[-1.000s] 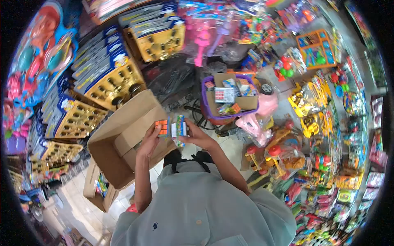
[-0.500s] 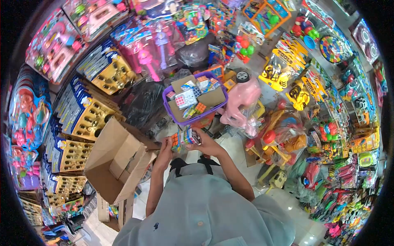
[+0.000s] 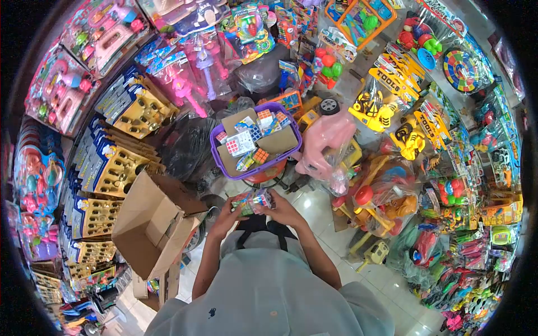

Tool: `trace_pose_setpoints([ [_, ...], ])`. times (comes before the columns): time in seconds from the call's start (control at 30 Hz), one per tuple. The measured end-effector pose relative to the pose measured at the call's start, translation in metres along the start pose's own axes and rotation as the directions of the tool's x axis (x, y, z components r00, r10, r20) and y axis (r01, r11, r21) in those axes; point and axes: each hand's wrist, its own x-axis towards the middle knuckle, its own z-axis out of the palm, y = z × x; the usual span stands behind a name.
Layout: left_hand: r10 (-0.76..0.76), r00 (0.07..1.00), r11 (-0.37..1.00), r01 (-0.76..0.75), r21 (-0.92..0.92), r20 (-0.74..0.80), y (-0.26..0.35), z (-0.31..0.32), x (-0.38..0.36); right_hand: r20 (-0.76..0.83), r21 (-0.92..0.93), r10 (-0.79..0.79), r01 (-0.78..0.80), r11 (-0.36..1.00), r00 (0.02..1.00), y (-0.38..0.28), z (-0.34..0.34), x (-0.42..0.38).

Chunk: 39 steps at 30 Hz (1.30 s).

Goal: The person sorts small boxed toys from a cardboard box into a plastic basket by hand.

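In front of my waist, my left hand (image 3: 225, 217) and my right hand (image 3: 284, 211) hold a colourful, shiny pack (image 3: 250, 203) between them, one at each end. It looks like boxed puzzle cubes; the fingers and blur hide its details. Just beyond stands a purple basket (image 3: 269, 169) lined with cardboard. Inside lie a white-framed puzzle cube (image 3: 240, 143), an orange-sided puzzle cube (image 3: 260, 156) and several small patterned boxes.
An open cardboard box (image 3: 140, 235) tilts at my left beside hanging gold-coloured carded packs (image 3: 109, 173). Right of the basket is a pink plastic toy (image 3: 325, 145). Bagged toys (image 3: 386, 207) and yellow tool packs (image 3: 392, 84) crowd the right; black plastic (image 3: 188, 148) lies left of the basket.
Both hands have moved slightly down in view with the pack, which has turned so its orange squared face no longer shows plainly. The basket appears further left as the view shifted.
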Motion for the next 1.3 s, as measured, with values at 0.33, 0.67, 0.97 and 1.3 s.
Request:
trace_pose_setpoints([
  [0.33,-0.072,0.997,0.981,0.076,0.178,-0.027,0.021,-0.026,0.095,0.049,0.127,-0.012,0.006,0.992,0.999,-0.007,-0.044,0.061],
  [0.67,0.187,0.981,0.952,-0.167,0.258,-0.055,-0.013,-0.079,0.216,-0.195,-0.55,-0.168,0.034,0.834,0.966,0.015,-0.082,0.158],
  [0.97,0.316,0.928,0.874,-0.205,0.441,-0.195,-0.028,-0.086,0.225,-0.134,-0.706,-0.31,0.129,0.696,0.941,0.037,-0.083,0.2],
  [1.3,0.396,0.899,0.823,-0.26,0.505,-0.184,-0.022,-0.087,0.214,-0.044,-0.817,-0.233,0.1,0.569,0.971,0.018,-0.079,0.204],
])
